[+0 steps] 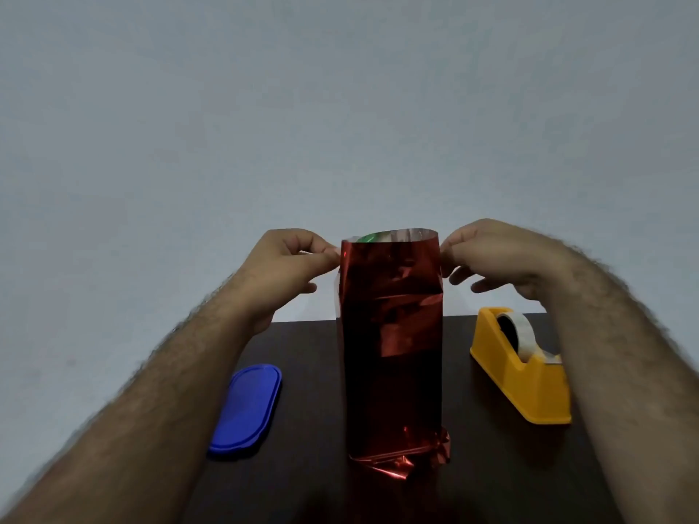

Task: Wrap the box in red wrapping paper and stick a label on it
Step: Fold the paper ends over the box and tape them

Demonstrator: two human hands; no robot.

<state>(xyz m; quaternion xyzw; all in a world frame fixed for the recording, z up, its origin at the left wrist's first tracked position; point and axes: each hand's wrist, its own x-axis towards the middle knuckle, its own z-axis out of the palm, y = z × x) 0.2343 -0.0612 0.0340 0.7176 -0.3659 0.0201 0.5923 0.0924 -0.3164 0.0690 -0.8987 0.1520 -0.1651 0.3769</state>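
We saw the box (pixel 368 237) standing upright near the middle of the dark table (pixel 302 485), wrapped all round in shiny red wrapping paper (pixel 391 334); only a sliver of green showed inside the open top of the paper tube. The paper's lower end was crumpled and folded against the table toward its near edge. Our left hand (pixel 281 266) pinched the paper's top left edge between thumb and forefinger, clamped on it. Our right hand (pixel 491 255) met the top right edge with thumb and forefinger together on the paper, other fingers loosely spread below. A blue oval lid (pixel 247 408) lay flat toward the table's left edge, apart from the box. A yellow tape dispenser (pixel 525 376) with a roll of clear tape (pixel 520 334) sat by the right side, near the far edge.
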